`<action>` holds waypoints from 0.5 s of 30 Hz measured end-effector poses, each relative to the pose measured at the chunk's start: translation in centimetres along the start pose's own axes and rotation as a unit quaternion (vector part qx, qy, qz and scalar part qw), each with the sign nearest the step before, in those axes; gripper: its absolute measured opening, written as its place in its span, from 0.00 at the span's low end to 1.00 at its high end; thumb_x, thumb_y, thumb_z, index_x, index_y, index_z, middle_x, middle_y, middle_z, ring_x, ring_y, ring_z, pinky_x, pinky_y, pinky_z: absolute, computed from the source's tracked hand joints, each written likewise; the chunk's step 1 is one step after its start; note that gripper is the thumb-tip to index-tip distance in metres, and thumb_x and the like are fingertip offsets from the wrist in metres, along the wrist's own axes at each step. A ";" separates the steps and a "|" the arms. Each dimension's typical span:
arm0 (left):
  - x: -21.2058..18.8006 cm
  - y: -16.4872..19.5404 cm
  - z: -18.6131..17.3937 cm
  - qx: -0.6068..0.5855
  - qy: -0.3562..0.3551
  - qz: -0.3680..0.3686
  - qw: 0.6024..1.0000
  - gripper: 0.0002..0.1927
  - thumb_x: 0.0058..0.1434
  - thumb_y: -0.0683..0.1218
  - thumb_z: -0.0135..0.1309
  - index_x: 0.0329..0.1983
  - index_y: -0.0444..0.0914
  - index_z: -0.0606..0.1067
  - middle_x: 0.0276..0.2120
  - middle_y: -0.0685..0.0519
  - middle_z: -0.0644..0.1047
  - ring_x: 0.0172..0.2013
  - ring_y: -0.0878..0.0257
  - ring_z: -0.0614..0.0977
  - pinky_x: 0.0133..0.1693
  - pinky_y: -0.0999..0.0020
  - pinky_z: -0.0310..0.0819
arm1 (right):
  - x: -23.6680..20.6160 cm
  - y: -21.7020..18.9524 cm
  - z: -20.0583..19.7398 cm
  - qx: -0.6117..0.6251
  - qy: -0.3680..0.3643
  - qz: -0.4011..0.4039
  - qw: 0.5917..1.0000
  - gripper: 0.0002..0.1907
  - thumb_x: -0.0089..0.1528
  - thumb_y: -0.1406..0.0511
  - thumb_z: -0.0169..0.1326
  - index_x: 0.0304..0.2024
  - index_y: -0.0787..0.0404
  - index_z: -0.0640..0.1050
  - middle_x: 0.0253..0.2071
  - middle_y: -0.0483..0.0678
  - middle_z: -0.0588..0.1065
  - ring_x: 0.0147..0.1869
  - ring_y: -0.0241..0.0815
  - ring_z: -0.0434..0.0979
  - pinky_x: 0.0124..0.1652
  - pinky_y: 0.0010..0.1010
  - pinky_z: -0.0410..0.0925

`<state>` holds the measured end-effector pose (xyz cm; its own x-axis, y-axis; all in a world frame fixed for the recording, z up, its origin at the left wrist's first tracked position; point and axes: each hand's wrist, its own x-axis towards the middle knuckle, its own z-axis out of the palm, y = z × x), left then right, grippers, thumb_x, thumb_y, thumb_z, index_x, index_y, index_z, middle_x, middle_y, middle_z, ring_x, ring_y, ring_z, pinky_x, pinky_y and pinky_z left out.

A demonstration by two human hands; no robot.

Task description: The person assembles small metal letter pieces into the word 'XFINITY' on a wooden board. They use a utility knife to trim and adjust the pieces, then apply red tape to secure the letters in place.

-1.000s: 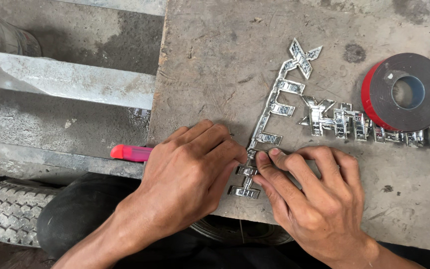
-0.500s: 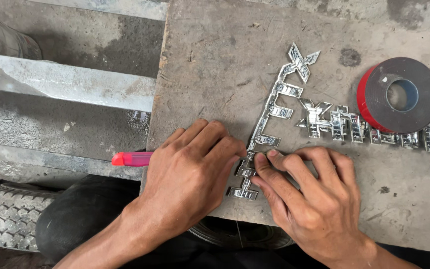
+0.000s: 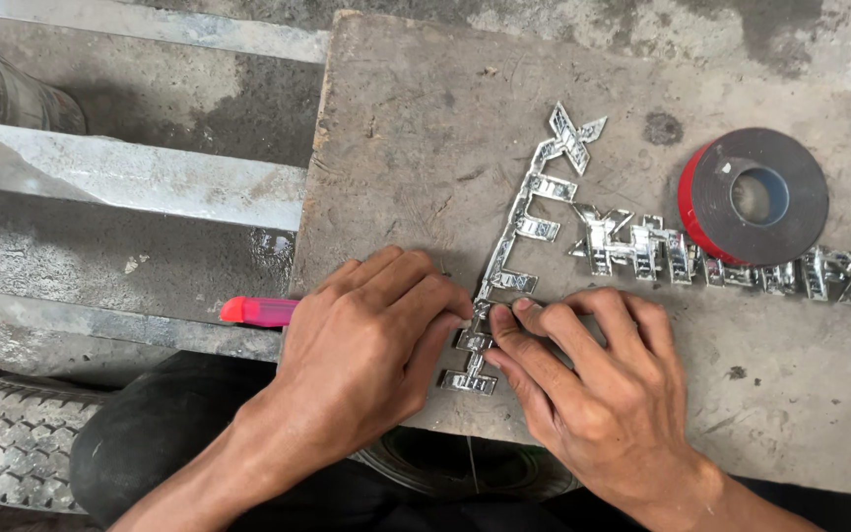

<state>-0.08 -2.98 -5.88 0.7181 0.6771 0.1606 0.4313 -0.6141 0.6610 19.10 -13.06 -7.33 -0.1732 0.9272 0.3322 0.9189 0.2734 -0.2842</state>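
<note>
Little has shifted since a second ago: left hand [image 3: 371,340] and right hand [image 3: 593,384] still press fingertips on the diagonal chrome letter strip [image 3: 519,246] lying on the grey stone slab [image 3: 416,148].

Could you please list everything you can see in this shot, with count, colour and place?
chrome letter strip: one, silver, diagonal on the slab, lower end between both hands
second chrome letter strip: one, silver, lying across the slab's right side
tape roll: one, grey with red edge, upper right, overlapping the second strip
slab: one, grey, worn, under the strips
pink tool: one, left of the slab, partly hidden by the left hand
metal can: one, grey, top left
tyre: one, black, bottom left
left hand: fingers on the strip's lower end
right hand: fingers pressing the same end
</note>
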 end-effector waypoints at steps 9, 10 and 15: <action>0.1 0.0 0.6 0.015 0.030 0.006 0.999 0.04 0.60 0.39 0.59 0.39 0.36 0.77 0.35 0.50 0.77 0.37 0.51 0.80 0.38 0.58 0.74 | -0.4 0.1 0.5 0.001 -0.006 0.010 1.000 0.14 0.58 0.61 0.65 0.44 0.59 0.85 0.42 0.40 0.79 0.43 0.41 0.74 0.45 0.38 0.62; 0.2 0.0 0.7 0.024 0.028 0.010 0.999 0.04 0.60 0.40 0.59 0.38 0.36 0.77 0.34 0.50 0.77 0.37 0.51 0.80 0.37 0.58 0.74 | -0.4 0.1 0.5 0.002 -0.007 0.011 1.000 0.14 0.58 0.60 0.65 0.44 0.59 0.85 0.42 0.40 0.79 0.43 0.41 0.74 0.46 0.38 0.62; 0.3 -0.4 0.8 0.024 0.015 0.015 0.999 0.04 0.61 0.41 0.59 0.38 0.37 0.78 0.34 0.51 0.77 0.37 0.53 0.80 0.36 0.58 0.73 | -0.5 0.1 0.7 0.007 -0.003 0.019 1.000 0.14 0.58 0.60 0.66 0.43 0.58 0.85 0.41 0.39 0.79 0.42 0.41 0.74 0.46 0.38 0.63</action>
<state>0.41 -2.89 -6.68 0.7138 0.6705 0.2022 0.4373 -0.6523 0.6191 19.08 -13.33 -8.18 -0.1402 0.9388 0.3147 0.9199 0.2411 -0.3093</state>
